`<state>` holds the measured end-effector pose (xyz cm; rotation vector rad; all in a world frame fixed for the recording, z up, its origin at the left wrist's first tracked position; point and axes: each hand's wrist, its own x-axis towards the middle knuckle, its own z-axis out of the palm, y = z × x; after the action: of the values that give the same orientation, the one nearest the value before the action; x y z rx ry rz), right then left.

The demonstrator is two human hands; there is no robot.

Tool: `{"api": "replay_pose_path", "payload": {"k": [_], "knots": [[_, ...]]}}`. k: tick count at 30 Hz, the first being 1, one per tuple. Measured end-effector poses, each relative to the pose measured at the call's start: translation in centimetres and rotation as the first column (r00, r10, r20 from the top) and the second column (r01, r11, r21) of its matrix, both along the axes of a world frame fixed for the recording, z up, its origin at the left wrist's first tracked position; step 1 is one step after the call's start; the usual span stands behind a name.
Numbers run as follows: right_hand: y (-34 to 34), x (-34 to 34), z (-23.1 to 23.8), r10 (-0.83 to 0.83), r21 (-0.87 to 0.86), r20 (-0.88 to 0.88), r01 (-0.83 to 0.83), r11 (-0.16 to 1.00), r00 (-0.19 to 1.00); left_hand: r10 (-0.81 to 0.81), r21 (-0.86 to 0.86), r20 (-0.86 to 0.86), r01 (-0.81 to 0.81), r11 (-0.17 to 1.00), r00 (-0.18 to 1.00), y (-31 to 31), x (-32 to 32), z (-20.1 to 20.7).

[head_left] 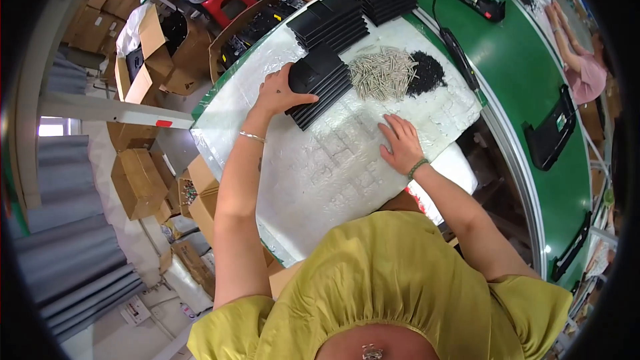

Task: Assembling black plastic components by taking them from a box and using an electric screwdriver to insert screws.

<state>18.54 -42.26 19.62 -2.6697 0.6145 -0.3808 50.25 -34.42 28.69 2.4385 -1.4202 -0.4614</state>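
My left hand (280,93) grips the near left side of a stack of flat black plastic panels (319,79), thumb along the front edges and fingers over the left side. The panels overlap like steps on the white foam-covered table (287,180). My right hand (402,143) lies on the white surface with its fingers stretched out, holding nothing. Just beyond it is a heap of pale metallic pins (381,75). A pile of small black parts (425,73) touches the heap's right side.
More black panel stacks (330,21) stand behind, reaching the far edge. On the right runs a green conveyor belt (513,80) carrying black plastic frames (552,130). Cardboard boxes (141,183) crowd the left floor. A person in pink (587,79) sits across the belt; another is near a red stool (228,1).
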Motion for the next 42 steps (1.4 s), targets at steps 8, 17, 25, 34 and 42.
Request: {"api": "replay_pose_path", "payload": {"k": [8, 17, 25, 34, 42], "knots": [[-0.7, -0.4, 0.4, -0.009, 0.01, 0.026, 0.009, 1.0, 1.0, 0.039, -0.3, -0.086, -0.063, 0.952, 0.996, -0.3, -0.7, 2.6], [-5.3, -2.1, -0.1, 0.04, 0.089, 0.241, -0.063, 0.994, 0.97, -0.031, -0.397, -0.143, -0.028, 0.917, 0.989, 3.4, -14.9, 3.4], [-28.6, -6.4, 2.5, -0.459, -0.016, 0.222, 0.474, 0.88, 0.86, -0.075, -0.333, -0.088, 0.042, 0.942, 0.993, -3.2, -23.6, -3.3], [-31.9, -5.4, 1.4, -0.117, 0.091, -0.234, 0.142, 0.986, 0.965, 0.043, -0.144, 0.079, -0.031, 0.989, 0.996, -5.0, -28.8, -6.1], [-33.1, -7.5, 6.3, -0.037, 0.801, 0.567, -0.54, 0.257, 0.823, 0.166, -0.193, 0.125, -0.14, 0.971, 0.978, -6.5, -30.3, -6.0]]}}
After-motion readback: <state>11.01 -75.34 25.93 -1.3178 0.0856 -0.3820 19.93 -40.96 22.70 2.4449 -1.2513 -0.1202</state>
